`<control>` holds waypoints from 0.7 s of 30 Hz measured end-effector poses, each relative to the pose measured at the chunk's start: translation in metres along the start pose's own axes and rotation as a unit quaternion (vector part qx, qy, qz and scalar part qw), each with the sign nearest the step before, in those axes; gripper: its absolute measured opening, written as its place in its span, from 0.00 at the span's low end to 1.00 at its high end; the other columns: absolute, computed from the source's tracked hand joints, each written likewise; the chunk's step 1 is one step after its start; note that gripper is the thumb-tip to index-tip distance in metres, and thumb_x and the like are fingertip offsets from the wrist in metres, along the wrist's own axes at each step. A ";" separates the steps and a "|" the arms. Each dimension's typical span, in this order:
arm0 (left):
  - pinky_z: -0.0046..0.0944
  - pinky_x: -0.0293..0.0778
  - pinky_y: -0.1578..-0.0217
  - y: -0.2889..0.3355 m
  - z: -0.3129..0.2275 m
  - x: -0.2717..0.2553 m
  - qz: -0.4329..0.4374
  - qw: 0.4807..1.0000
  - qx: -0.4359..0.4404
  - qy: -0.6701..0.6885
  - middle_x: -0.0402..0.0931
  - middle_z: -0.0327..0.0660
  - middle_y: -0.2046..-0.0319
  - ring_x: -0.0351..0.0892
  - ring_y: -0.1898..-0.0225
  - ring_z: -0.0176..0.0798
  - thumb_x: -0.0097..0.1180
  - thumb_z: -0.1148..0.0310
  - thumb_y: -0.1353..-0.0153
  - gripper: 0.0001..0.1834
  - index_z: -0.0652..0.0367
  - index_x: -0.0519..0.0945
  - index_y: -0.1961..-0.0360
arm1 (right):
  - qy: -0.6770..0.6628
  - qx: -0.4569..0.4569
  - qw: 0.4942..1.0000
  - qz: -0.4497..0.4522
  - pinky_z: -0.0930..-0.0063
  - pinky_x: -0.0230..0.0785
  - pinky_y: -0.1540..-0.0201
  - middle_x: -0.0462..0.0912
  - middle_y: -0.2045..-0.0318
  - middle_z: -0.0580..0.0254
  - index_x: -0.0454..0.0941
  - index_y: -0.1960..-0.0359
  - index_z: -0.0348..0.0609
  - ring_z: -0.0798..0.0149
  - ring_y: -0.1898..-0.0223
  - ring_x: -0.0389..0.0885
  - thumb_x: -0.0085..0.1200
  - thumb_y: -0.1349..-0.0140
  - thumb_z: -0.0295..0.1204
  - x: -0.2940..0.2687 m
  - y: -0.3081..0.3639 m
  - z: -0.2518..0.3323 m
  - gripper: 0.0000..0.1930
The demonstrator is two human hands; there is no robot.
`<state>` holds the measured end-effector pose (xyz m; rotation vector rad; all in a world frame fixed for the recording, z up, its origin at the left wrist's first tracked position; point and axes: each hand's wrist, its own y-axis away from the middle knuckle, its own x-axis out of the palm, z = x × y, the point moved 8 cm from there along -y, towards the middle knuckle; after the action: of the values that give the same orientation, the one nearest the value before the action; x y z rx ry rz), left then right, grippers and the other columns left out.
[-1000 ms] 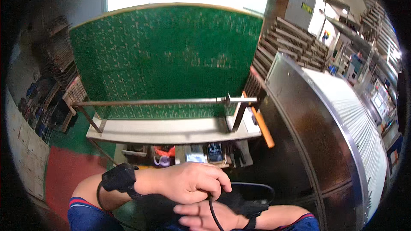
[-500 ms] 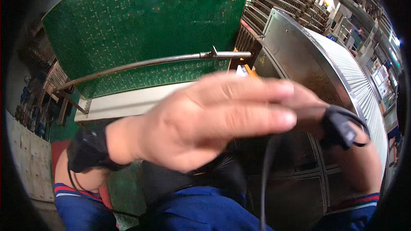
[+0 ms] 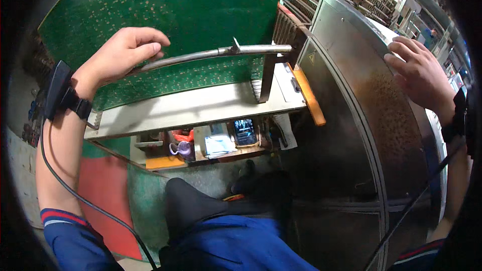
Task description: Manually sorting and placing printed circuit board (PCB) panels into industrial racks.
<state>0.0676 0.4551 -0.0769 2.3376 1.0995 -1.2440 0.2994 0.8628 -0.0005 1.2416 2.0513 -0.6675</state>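
Workshop setting, with a big green circuit-board panel (image 3: 165, 15) filling the background above a pale shelf (image 3: 196, 108). Over on the left, the left hand (image 3: 123, 52) has its fingers curled loosely over the left end of a metal rail (image 3: 216, 54) that runs across in front of the panel, so it's resting on it more than clamping. Under the shelf sits a phone (image 3: 245, 131) among clutter. Far right, the right hand (image 3: 419, 73) lies open, fingers spread, flat on the curved steel machine housing (image 3: 361, 120), holding nothing.

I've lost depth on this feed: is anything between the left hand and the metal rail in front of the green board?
Nothing visible. The left hand is already at the metal rail, fingers curled over its near end. The right hand rests apart on the steel machine housing.
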 end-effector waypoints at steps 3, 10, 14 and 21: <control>0.32 0.76 0.57 -0.013 0.018 0.012 0.042 0.997 -0.052 0.027 0.82 0.34 0.64 0.78 0.60 0.27 0.56 0.66 0.28 0.14 0.66 0.83 0.51 | -0.026 -0.046 0.999 0.004 0.55 0.68 0.32 0.78 0.50 0.58 0.79 0.54 0.44 0.53 0.37 0.74 0.66 0.51 0.25 0.002 -0.004 0.013 0.19; 0.34 0.78 0.58 -0.035 0.036 0.022 0.034 0.995 -0.078 0.045 0.84 0.36 0.65 0.81 0.62 0.29 0.58 0.64 0.27 0.14 0.65 0.85 0.53 | -0.140 -0.119 0.981 0.062 0.58 0.74 0.42 0.81 0.58 0.58 0.81 0.56 0.45 0.54 0.50 0.81 0.64 0.46 0.31 0.038 -0.021 0.053 0.15; 0.34 0.78 0.56 -0.034 0.046 0.035 0.105 0.986 -0.117 0.051 0.85 0.36 0.64 0.82 0.61 0.28 0.57 0.66 0.27 0.13 0.66 0.84 0.51 | -0.152 -0.044 0.985 0.065 0.56 0.75 0.46 0.82 0.62 0.57 0.82 0.57 0.45 0.51 0.54 0.82 0.62 0.43 0.30 0.042 -0.023 0.041 0.12; 0.33 0.79 0.56 -0.030 0.042 0.038 0.100 0.986 -0.127 0.048 0.85 0.36 0.64 0.83 0.62 0.30 0.56 0.66 0.27 0.13 0.64 0.83 0.50 | -0.175 -0.044 0.982 0.059 0.55 0.76 0.48 0.82 0.62 0.55 0.83 0.53 0.45 0.49 0.54 0.83 0.62 0.42 0.30 0.046 -0.019 0.035 0.15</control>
<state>0.0337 0.4713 -0.1289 2.2643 0.9590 -0.8738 0.2752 0.8567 -0.0555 1.0971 1.6871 -0.6789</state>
